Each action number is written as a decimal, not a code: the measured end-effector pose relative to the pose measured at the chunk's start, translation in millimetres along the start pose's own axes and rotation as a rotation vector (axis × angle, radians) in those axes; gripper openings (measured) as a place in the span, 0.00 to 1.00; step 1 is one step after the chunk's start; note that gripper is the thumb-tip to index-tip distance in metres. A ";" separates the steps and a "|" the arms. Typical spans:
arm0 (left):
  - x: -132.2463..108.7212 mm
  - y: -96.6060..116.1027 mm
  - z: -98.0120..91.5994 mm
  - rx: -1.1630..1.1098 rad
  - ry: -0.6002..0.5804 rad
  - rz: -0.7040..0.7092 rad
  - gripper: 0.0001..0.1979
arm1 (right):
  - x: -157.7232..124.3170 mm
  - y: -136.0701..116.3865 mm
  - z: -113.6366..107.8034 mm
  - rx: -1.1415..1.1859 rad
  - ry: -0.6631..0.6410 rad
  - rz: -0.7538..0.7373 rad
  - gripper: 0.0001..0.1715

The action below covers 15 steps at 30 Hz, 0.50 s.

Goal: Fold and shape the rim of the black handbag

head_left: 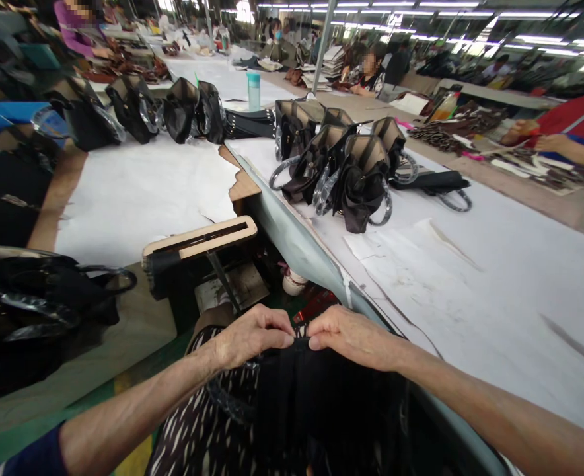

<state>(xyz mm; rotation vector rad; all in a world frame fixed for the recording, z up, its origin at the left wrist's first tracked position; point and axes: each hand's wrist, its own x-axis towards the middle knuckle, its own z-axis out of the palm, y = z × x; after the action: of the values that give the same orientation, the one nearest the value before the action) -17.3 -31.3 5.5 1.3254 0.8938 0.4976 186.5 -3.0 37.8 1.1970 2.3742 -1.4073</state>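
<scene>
Together, left hand and right hand pinch the black bag, fingers curled.

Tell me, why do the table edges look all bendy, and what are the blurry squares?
Head view: the wide lens bows the table edge. Ceiling strip lights glare white. Small squares blur out co-workers' faces. The left hand and right hand on the black bag look sharp.

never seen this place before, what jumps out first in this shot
At bottom centre, the left hand and right hand pinch the top edge of a black bag on the person's lap. Beyond them, a cluster of black handbags stands on the white table, with a teal bottle farther back.
</scene>
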 end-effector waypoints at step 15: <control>-23.6 -15.5 -10.0 -0.061 0.164 -0.083 0.26 | 3.9 5.1 0.1 0.035 -0.023 0.102 0.16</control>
<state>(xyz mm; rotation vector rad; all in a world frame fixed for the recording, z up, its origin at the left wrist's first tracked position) -41.7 -46.5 -3.0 1.1997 1.0566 0.5699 187.4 0.3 32.4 1.2838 2.2479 -1.4286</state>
